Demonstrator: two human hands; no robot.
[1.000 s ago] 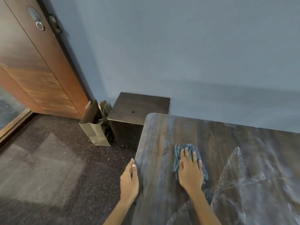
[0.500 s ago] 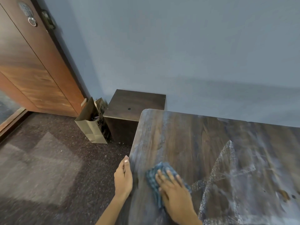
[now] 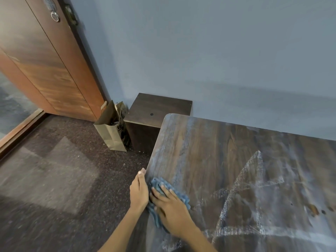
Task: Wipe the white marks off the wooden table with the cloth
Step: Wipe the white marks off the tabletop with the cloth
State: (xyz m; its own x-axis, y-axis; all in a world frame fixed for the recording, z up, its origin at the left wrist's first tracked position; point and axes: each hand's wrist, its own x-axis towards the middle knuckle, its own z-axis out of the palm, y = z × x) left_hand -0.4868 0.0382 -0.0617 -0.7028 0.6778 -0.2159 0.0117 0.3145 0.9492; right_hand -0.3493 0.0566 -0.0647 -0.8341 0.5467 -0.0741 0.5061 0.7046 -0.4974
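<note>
Right hand point(image 3: 171, 213) lies palm-down with fingers point(image 3: 164, 190) extended and spread, pressing the blue cloth point(image 3: 180, 196) flat onto the wooden surface point(image 3: 209, 151) at its near-left edge; forearm enters from the bottom of frame, angled toward the far left. Left hand point(image 3: 139, 190) rests against the surface's left edge, fingers straight and together, holding nothing. White marks point(image 3: 254, 179) cover the right part of the surface, well right of the cloth.
</note>
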